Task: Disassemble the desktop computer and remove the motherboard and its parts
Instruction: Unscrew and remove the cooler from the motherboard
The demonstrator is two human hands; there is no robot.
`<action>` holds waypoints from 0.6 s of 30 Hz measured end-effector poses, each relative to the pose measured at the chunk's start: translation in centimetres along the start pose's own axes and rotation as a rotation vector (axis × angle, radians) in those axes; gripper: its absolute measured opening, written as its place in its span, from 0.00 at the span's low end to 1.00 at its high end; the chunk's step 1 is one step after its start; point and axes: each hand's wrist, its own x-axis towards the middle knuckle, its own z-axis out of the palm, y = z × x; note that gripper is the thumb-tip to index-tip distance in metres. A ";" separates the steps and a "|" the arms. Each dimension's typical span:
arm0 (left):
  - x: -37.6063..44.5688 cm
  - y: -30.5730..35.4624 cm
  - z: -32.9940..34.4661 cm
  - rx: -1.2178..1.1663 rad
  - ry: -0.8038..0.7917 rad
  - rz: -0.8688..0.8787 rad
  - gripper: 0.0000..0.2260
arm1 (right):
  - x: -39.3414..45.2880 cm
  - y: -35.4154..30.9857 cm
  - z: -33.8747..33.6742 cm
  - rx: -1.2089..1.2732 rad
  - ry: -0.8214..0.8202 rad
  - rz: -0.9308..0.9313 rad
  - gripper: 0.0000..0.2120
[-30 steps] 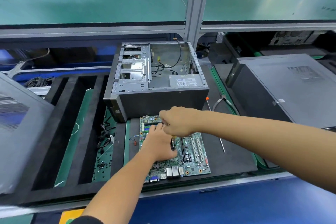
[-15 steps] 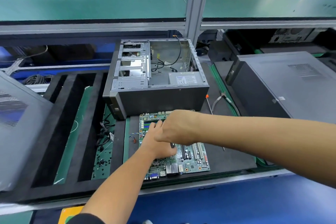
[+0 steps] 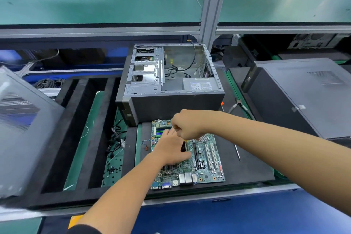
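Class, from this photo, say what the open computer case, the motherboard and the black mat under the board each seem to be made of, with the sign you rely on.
Open computer case: bare sheet metal inside, grey and shiny with stamped holes; dark matte outer wall, likely painted.
Motherboard: green glossy circuit board, probably laminate, with plastic slots and metal ports.
Black mat: dull, non-reflective; looks like foam or rubber, hard to tell which.

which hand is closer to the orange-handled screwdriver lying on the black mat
Right. The right hand hovers over the motherboard's far end, just left of the screwdriver. The left hand rests on the board, nearer the person and farther left.
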 end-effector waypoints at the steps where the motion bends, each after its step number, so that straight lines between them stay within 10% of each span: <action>1: 0.0 -0.1 -0.2 -0.067 -0.027 -0.009 0.16 | 0.1 -0.2 -0.1 -0.011 -0.003 0.006 0.06; 10: -2.0 0.4 -1.1 -0.279 0.177 -0.059 0.29 | -0.2 -1.0 -0.2 -0.002 0.029 0.046 0.08; 18: -1.6 0.6 -2.9 -0.939 0.112 -0.214 0.05 | 1.3 -1.7 -1.5 0.134 0.093 0.024 0.16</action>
